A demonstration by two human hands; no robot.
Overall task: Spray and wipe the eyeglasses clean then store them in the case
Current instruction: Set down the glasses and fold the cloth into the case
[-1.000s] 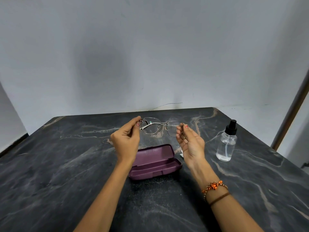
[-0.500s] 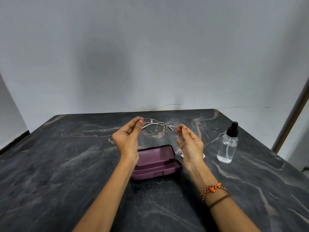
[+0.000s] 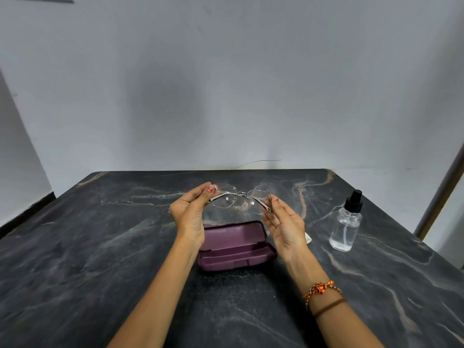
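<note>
- L hand (image 3: 189,212): thumb + index tips pinched narrow on the L end of the eyeglasses (image 3: 239,198), at the hinge; other fingers curled loosely behind. Red polish on thumbnail.
- R hand (image 3: 285,222): palm up-ish and facing inward, fingers mostly extended; fingertips pinch the R end of the frame. Exact contact pt partly hidden by the fingers.
- Eyeglasses: thin metal frame, clear lenses, held up in air between both hands, above the table, just beyond the case. Temples look folded behind the lenses.
- Case (image 3: 234,244): purple hard shell, lying open on the table (image 3: 75,259) between the two wrists, directly below/near side of the glasses. Inside shows nothing in it.
- Small white item (image 3: 308,238) peeks out behind R hand, on table; cannot tell what it is.
- Spray bottle (image 3: 347,222): clear body, black pump top, upright on table, well to the R of R hand, not touched.
- R wrist: orange bead bracelet (image 3: 321,290) + brown band.
- Table: dark marble-look top w/ pale veins; grey wall behind.
</note>
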